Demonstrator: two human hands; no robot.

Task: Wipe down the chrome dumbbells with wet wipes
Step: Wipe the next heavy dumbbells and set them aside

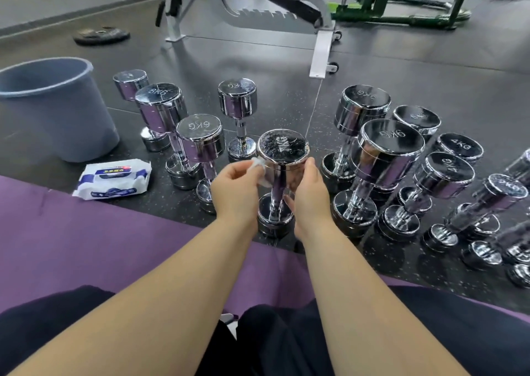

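On the dark rubber floor, just past the edge of the purple mat (86, 232), the 7KG dumbbell (282, 149) stood upright on one head, right in front of you. Your left hand (235, 186) pinched a crumpled white wet wipe (259, 164) and held it against the left side of the upper head, just below the rim. Your right hand (311, 192) gripped the same head from the right, thumb up along its side and fingertips curled beneath it near the handle. To your left, four more chrome dumbbells (200, 137) stood on end in a loose cluster, one stamped 8KG and one 6KG. Beside them a soft pack of wipes (113, 179) lay flat on the floor at the mat's edge, with a grey plastic bucket (57, 111) behind it. To your right, a larger group of upright dumbbells (391, 143) ran off toward the edge of view, two of them readable as 4KG. Farther back stood a white-framed adjustable bench (321, 54), a black weight plate (100, 35) lying flat, and a green machine frame (401, 17). Your dark-clothed legs (473, 332) rested on the mat
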